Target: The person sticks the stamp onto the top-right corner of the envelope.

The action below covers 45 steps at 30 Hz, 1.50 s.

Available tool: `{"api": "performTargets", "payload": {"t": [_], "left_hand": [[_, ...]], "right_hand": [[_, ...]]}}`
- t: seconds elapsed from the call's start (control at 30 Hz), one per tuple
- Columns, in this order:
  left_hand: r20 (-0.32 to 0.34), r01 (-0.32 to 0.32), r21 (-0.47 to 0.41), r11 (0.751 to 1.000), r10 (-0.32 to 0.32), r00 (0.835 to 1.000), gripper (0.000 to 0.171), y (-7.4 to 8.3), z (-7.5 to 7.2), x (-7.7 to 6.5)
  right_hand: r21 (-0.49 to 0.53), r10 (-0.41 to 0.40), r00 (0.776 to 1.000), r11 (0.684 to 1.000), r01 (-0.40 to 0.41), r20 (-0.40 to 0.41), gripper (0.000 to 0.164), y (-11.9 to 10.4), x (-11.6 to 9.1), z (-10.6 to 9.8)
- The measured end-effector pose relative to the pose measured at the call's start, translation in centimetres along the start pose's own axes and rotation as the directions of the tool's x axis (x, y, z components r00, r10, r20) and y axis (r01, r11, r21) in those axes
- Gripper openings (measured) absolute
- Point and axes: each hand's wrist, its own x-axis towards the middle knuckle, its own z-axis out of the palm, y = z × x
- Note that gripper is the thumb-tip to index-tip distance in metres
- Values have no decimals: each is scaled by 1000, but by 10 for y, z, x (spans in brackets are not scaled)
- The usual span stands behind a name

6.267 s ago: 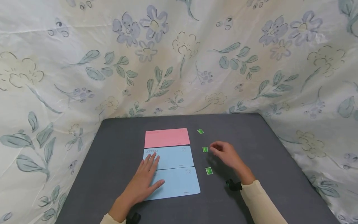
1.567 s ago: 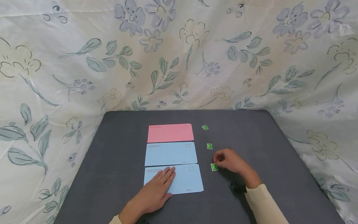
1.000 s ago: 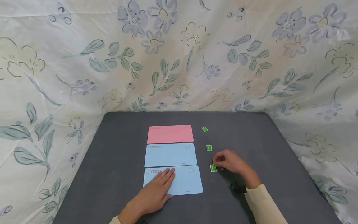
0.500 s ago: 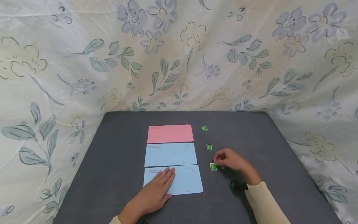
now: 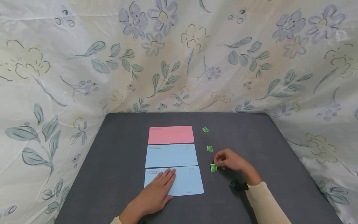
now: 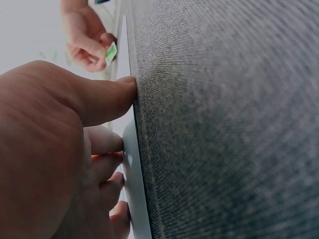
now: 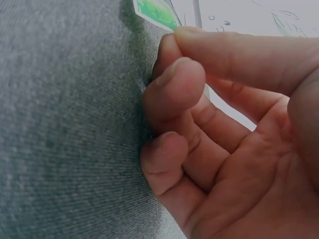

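My left hand [image 5: 156, 193] lies with straight fingers on the nearest blue envelope [image 5: 188, 183], covering its lower left part. In the left wrist view the thumb [image 6: 112, 99] rests at the envelope's edge. Right of that envelope, my right hand [image 5: 230, 161] pinches a corner of a small green stamp [image 5: 213, 168] between thumb and forefinger. The right wrist view shows this stamp [image 7: 157, 12] tilted up, its shadow falling on the cloth. The other fingers of this hand are curled in.
Beyond lie a second blue envelope [image 5: 171, 157] and a pink envelope [image 5: 171, 135], in a column. Two more green stamps sit to their right, a middle stamp [image 5: 209, 148] and a far stamp [image 5: 205, 129]. A floral curtain [image 5: 179, 62] surrounds the dark grey table [image 5: 120, 161].
Since the oldest frame, my left hand has shifted right and down on the nearest envelope. My right hand has come from beside the middle stamp to the nearest one. Recent frames barely differ.
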Motion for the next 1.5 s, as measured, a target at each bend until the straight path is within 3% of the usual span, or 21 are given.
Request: {"api": "performTargets", "payload": {"t": [0.47, 0.77, 1.5], "left_hand": [[-18, -11, -1, 1000, 11, 1000, 71, -2, 2, 4], [20, 18, 2, 1000, -18, 1000, 72, -1, 3, 5], [23, 32, -12, 999, -32, 999, 72, -2, 5, 3]], "right_hand": [[28, -5, 1000, 1000, 5, -17, 5, -8, -1, -1], [28, -2, 1000, 1000, 2, -10, 7, -9, 0, 1], [17, 4, 999, 1000, -3, -51, 6, -18, 5, 9]]}}
